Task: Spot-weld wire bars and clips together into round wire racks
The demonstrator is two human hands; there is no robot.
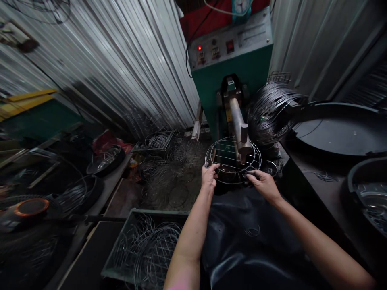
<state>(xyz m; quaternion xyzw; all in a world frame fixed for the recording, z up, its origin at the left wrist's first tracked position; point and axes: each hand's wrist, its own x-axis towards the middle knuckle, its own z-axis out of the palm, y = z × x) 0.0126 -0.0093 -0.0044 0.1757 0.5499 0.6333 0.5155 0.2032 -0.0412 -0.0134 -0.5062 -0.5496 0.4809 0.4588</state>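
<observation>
A round wire rack [229, 160] with parallel cross wires and an outer ring lies level between my two hands. My left hand [209, 176] pinches its near-left rim. At the near-right rim, my right hand [263, 183] closes thumb and fingers on the wire. The upper arm of a spot welder [238, 117] reaches over the rack, and its copper electrode tip [242, 158] comes down at the right part of the wires. Whether the tip touches the wire I cannot tell. A black apron [242, 233] covers the lap below.
The green machine cabinet [232, 66] carries a lit red lamp and switches. Wire rings [272, 108] hang to its right. A large black tray [338, 133] and a tub [352, 181] stand at right. A crate [133, 217] of wire racks sits at lower left.
</observation>
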